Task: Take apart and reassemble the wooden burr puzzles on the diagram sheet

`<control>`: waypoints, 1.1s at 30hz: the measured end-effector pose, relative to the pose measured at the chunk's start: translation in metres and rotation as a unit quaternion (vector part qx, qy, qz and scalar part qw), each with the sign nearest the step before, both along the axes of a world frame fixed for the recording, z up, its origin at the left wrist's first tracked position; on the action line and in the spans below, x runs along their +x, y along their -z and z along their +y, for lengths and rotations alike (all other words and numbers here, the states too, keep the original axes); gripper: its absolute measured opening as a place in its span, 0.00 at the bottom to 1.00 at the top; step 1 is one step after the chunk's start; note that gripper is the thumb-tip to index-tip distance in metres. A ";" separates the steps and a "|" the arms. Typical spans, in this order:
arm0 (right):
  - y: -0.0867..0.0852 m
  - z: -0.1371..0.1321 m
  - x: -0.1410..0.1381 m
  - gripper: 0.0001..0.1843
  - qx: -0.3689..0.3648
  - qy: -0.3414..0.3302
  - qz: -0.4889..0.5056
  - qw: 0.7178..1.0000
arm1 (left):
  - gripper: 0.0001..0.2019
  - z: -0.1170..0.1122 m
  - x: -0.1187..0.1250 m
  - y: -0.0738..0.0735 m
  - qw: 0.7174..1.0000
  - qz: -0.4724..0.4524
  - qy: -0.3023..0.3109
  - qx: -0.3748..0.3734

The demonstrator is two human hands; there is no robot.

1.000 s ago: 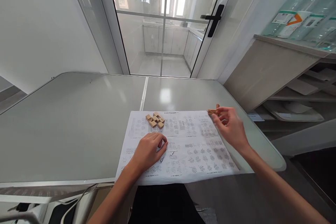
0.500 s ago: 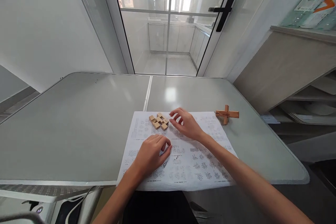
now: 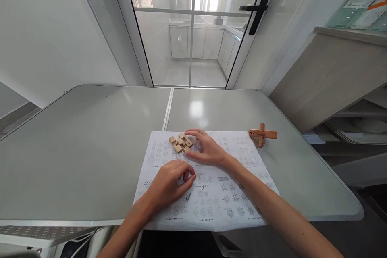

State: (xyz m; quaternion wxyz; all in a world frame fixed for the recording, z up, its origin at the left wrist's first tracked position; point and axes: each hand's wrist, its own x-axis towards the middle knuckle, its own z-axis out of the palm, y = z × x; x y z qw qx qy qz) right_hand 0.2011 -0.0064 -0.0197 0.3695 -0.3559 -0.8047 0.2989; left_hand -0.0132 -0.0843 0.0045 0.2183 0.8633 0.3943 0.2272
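Observation:
Several pale wooden puzzle pieces (image 3: 181, 143), notched blocks grouped close together, lie at the top left of a printed paper sheet (image 3: 211, 205). My right hand (image 3: 207, 149) reaches in from their right side, thumb and fingers apart. Its fingertips are beside the nearest blocks; whether they touch cannot be made out. Over the sheet, just below the blocks, my left hand (image 3: 171, 181) rests with curled fingers, the thumb close to the index finger. Nothing shows in it. A reddish-brown wooden cross-shaped puzzle (image 3: 262, 134) lies by the sheet's upper right corner.
The grey table (image 3: 90, 149) has a pale seam (image 3: 168, 109) across it. Beyond its far edge stands a glass door (image 3: 190, 48) with a black handle (image 3: 258, 10). To the right is a shelf unit (image 3: 314, 76) with plastic bottles (image 3: 359, 8) on top.
My right hand has come left and a little lower, closer to the puzzle pieces, with its thumb spread further. My left hand keeps nearly the same pose. The view has shifted slightly.

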 end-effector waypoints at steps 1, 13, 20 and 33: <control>0.000 0.000 0.001 0.34 0.002 -0.006 -0.008 1.000 | 0.04 0.004 -0.004 -0.002 1.000 -0.002 0.001 -0.003; 0.002 -0.003 -0.002 0.25 0.029 0.027 -0.063 0.997 | 0.37 0.081 -0.043 0.004 0.983 0.087 -0.133 0.091; 0.007 -0.001 -0.003 0.16 0.027 0.065 -0.058 0.996 | 0.31 0.112 -0.044 0.000 0.996 0.077 -0.023 0.043; 0.001 0.000 -0.001 0.12 0.016 0.088 -0.074 0.993 | 0.27 0.112 -0.031 0.009 0.999 0.019 0.006 0.041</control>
